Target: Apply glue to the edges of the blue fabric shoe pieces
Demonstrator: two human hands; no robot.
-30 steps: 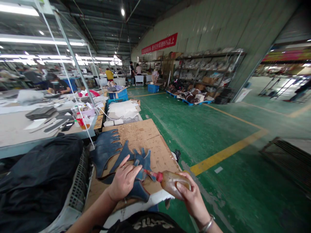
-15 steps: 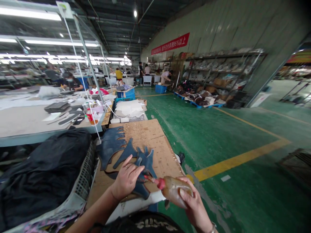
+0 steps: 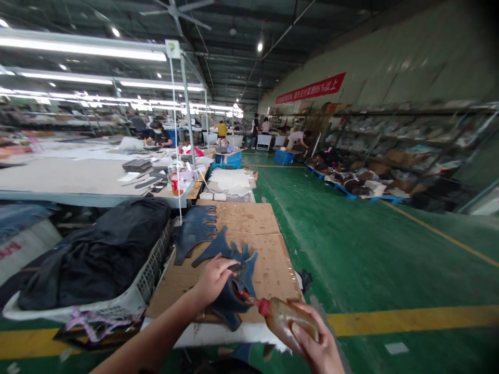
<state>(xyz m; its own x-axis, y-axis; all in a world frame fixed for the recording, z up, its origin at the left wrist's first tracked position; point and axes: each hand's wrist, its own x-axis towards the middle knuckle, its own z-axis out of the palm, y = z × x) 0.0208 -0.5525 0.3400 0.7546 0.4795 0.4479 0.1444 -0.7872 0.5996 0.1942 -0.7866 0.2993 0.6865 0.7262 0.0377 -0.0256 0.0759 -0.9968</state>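
Squeezing the glue bottle (image 3: 290, 323), the right hand (image 3: 317, 347) wraps it at the lower edge of the view, fingers (image 3: 303, 331) curled around its soft amber body. The red nozzle (image 3: 255, 303) points left and lies on the blue piece (image 3: 234, 297), a cut shape with several prongs. The left hand (image 3: 213, 280) rests on the same piece, with the fingers pressed together on its top edge, so the piece stays flat on the cardboard (image 3: 268, 259) that covers the worktop.

To do this step well, I think the pressure on the bottle should be light and even, so that the glue comes as a thin line and not as a drop. The nozzle should keep close to the edge of the piece, and the left fingers should stay just beside the line, not on it, or glue goes on the skin. The piece must not slide on the cardboard.

A little farther, more blue pieces (image 3: 195, 231) lie fanned out on the cardboard. To the left stands a basket (image 3: 150, 275) heaped with black cloth (image 3: 97, 254). Behind it a long table (image 3: 78, 182) carries small things. Far back, other people work near blue crates, and a red banner (image 3: 311, 88) hangs on the wall.
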